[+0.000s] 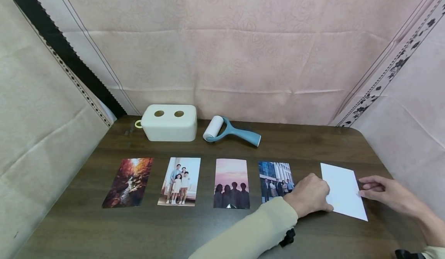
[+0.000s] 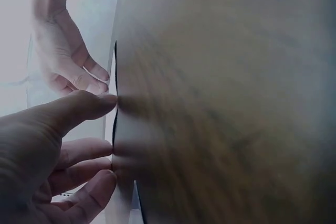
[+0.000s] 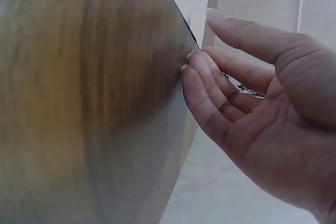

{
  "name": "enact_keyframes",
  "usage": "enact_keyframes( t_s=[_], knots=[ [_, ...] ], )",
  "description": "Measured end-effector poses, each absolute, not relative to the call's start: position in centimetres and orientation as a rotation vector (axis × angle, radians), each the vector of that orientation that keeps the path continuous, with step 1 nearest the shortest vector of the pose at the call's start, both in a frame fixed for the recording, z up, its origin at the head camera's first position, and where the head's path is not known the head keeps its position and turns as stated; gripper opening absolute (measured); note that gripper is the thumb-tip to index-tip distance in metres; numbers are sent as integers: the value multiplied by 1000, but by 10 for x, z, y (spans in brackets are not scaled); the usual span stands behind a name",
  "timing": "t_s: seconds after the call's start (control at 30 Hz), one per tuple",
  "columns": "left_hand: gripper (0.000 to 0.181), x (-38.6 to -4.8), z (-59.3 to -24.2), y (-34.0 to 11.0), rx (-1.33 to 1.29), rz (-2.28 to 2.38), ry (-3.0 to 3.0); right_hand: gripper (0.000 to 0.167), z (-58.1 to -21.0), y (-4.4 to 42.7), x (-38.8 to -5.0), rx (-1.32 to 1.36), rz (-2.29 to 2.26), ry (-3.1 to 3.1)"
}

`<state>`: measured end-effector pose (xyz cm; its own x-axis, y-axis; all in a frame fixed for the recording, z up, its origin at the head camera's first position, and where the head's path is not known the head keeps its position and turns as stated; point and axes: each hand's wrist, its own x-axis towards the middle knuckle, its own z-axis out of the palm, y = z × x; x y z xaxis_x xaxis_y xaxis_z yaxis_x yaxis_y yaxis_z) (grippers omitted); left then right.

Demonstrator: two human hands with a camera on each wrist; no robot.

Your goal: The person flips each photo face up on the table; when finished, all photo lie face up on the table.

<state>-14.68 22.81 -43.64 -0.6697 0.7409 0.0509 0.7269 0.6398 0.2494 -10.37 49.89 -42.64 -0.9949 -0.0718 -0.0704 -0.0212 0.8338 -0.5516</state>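
A blank white sheet (image 1: 342, 191), about the size of a photo print, lies on the right side of the brown table. My left hand (image 1: 309, 195) is at its left edge; in the left wrist view the thumb (image 2: 100, 103) and fingertips touch along that edge. From the other side, my right hand (image 1: 394, 195) reaches the right edge, its fingertips (image 3: 193, 56) against the sheet's border and the thumb (image 3: 247, 35) held above. The photo of a group before a building (image 1: 272, 178) is partly covered by my left hand.
Further left lie a silhouette photo (image 1: 231, 183), a family photo (image 1: 180, 181) and an autumn stream photo (image 1: 128, 183). Behind them are a pale box with two round holes (image 1: 170, 125) and a blue-handled lint roller (image 1: 240, 133). Cloth hangs around the table.
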Motion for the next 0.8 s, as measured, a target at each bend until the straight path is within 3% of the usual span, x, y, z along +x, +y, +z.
enact_keyframes(
  t_s=[0.8],
  knots=[
    [23,-147,-439,227,1242,432,2802,31,-435,504,-98,-292,-1063,2874]
  ],
)
